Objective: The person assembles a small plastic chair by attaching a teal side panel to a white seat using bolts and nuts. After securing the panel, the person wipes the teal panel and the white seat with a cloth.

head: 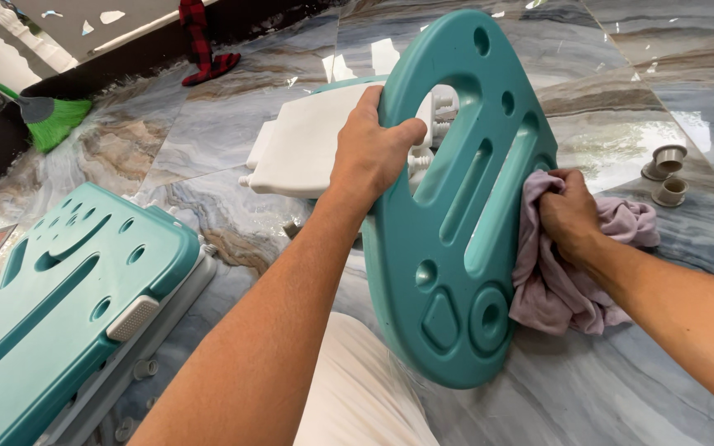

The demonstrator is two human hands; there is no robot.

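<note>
While the head view shows only one angle, it is enough to place the step: wiping is in hand. The left hand (371,149) holds a teal panel (456,206) tilted on edge above the marble floor (621,396), fingers hooked through its large upper cutout and clamped on the rim, forearm reaching up from the lower left. The right hand (570,213) is bunched tightly on a mauve cloth (564,289), pressed against the panel's right edge beside a long slot, wrist bent inward. By my judgement the next stroke calls for a steady left grip while the cloth runs along the edge and into the slots. A white part (307,149) lies behind the panel; a second teal panel (68,289) rests flat at left; two grey caps (667,173) sit apart at right.
</note>
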